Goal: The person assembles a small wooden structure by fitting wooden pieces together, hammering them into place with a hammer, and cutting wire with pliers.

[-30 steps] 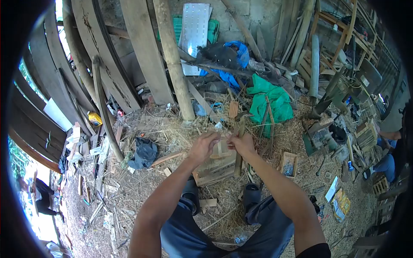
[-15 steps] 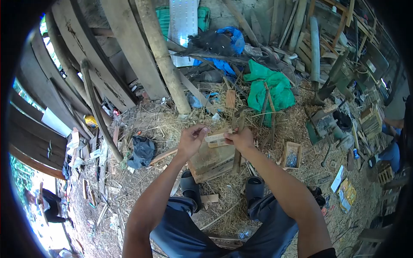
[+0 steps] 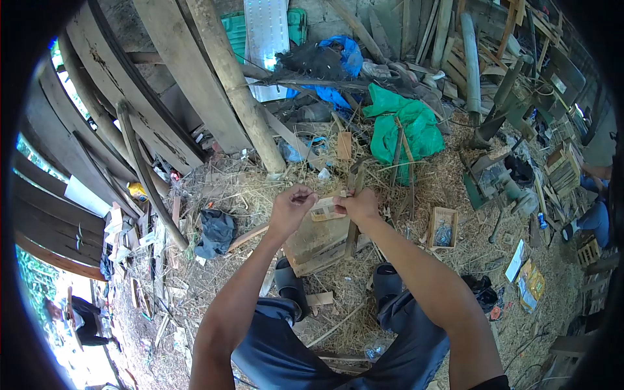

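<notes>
My right hand (image 3: 359,207) grips a small pale wooden piece (image 3: 322,209), which sticks out to the left from between thumb and fingers. My left hand (image 3: 292,207) is closed in a pinch at the left end of that piece, its fingertips almost touching it. Anything between those fingertips is too small to make out. Below both hands stands a thick wooden block (image 3: 317,242) with a worn flat top. A narrow wooden bar (image 3: 352,239) runs along its right side, partly hidden by my right hand.
A wooden box (image 3: 444,227) with small metal bits sits to the right on straw and shavings. Beyond lie a green sack (image 3: 406,123) and a wooden post (image 3: 240,91). A black bag (image 3: 216,233) lies left. Another person's leg (image 3: 593,224) shows at far right.
The view has shifted slightly. My left hand has turned a little, its fingers more curled beside the wooden piece. My right hand keeps its grip.
</notes>
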Available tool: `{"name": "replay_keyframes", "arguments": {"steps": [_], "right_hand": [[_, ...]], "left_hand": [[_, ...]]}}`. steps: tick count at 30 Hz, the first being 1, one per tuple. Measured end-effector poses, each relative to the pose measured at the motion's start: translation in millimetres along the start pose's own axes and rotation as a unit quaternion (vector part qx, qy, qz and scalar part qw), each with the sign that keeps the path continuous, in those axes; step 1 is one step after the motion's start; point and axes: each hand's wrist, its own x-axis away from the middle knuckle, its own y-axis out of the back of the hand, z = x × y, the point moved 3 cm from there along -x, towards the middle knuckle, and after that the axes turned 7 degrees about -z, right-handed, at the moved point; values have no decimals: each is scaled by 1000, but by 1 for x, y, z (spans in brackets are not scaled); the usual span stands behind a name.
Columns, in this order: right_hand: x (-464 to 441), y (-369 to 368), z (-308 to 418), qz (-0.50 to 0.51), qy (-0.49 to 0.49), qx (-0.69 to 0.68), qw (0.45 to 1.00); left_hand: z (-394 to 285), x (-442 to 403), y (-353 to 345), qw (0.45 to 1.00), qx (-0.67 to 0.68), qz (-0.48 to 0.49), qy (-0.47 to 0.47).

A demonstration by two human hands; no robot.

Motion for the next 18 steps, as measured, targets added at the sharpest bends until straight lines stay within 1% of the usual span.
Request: {"name": "replay_keyframes", "arguments": {"steps": [1,3,4,6,10,12,18], "right_hand": [[2,0,1,-9,6,-18,1000],[5,0,4,-17,3,-13,1000],[6,-2,6,-22,2,-7,1000],[13,-2,10,-12,11,-15,1000],[19,-2,16,13,18,-26,999],[16,-2,14,15,15,-24,1000],[18,-2,15,-2,28,-35,999]], "left_hand": [[-1,1,0,1000,0,1,1],[-5,3,2,996,-91,-4,-19],[-3,3,1,996,-90,-7,-20],[-6,3,-2,990,-55,-14,-127],[3,4,-3,993,-72,-14,-96],[1,4,-5,982,-133,-12,-134],[-5,6,-9,971,-166,-27,-173]]}}
